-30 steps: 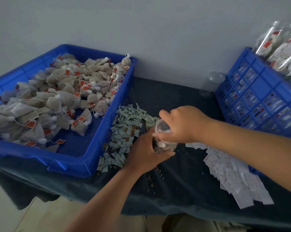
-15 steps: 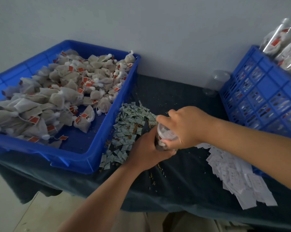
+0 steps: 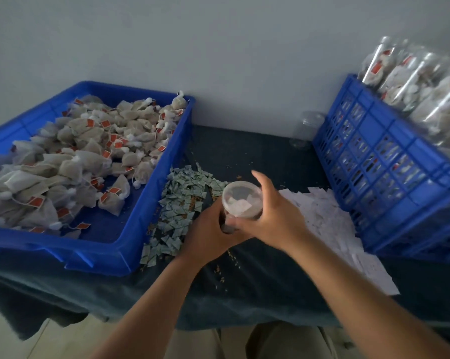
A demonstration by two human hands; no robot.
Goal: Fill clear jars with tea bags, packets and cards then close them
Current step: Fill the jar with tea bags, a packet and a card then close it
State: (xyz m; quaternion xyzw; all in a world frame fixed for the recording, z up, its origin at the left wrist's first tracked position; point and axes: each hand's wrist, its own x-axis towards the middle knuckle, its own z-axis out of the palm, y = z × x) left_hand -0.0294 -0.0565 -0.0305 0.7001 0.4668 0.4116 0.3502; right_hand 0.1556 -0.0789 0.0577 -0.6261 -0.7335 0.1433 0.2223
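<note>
While the blue tray [image 3: 94, 257] at the far left holds a heap of tea bags [image 3: 89, 151], nobody is reaching into it. Just right of its corner a drift of small greenish packets [image 3: 180, 206] lies on the dark-covered bench [image 3: 257, 294]. Beside those the left hand [image 3: 208, 234] is wrapped round the body of a clear jar [image 3: 226, 224], bracing it from the near side. The jar sits between the two hands at the middle of the bench, and something white shows through its top. The right hand [image 3: 278, 218] cups what looks like the clear lid [image 3: 238, 194], fingers curled round the near rim and the thumb lifted clear of the far edge.

To me this is the closing step, with the filling of this jar apparently done. I'd guess the next move needs the thumb back on the rim and a firm turn or press against the left hand's hold. I cannot tell whether the lid is already tight.

Further right lie loose white cards [image 3: 330, 224] and, by the wall, an empty jar [image 3: 305, 129]. Last comes a blue crate [image 3: 389, 161] with filled jars [image 3: 421, 84] piled on top.
</note>
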